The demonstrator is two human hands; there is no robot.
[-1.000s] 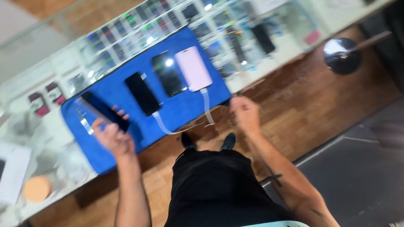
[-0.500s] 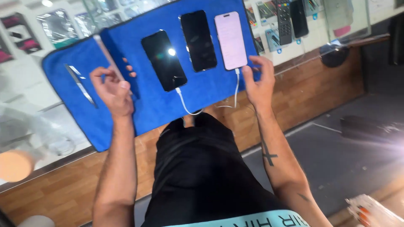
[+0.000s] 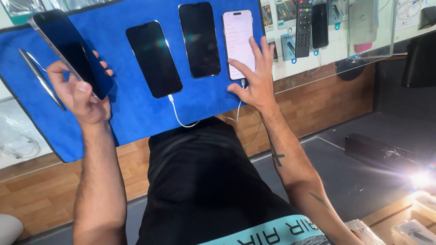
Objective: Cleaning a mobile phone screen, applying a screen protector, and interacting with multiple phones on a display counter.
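Observation:
My left hand (image 3: 81,93) grips a dark phone (image 3: 68,47) lifted above the left part of a blue mat (image 3: 136,118). Two more black phones (image 3: 153,58) (image 3: 199,38) lie flat on the mat, screens dark. A white-framed phone (image 3: 237,34) with a lit screen lies at the mat's right end. My right hand (image 3: 255,79) rests open on its lower half, fingers spread. A white cable (image 3: 178,115) runs from the nearer black phone down off the mat's front edge.
A silver pen-like tool (image 3: 40,78) lies on the mat's left side. The glass counter holds a black remote (image 3: 303,27) and packaged accessories on display. Wooden panelling (image 3: 318,97) fronts the counter. Dark floor lies at the right, with a bright glare at bottom right.
The view has closed in on the mat. My left hand has raised the dark phone off the mat. My right hand has moved from the cable up onto the lit phone.

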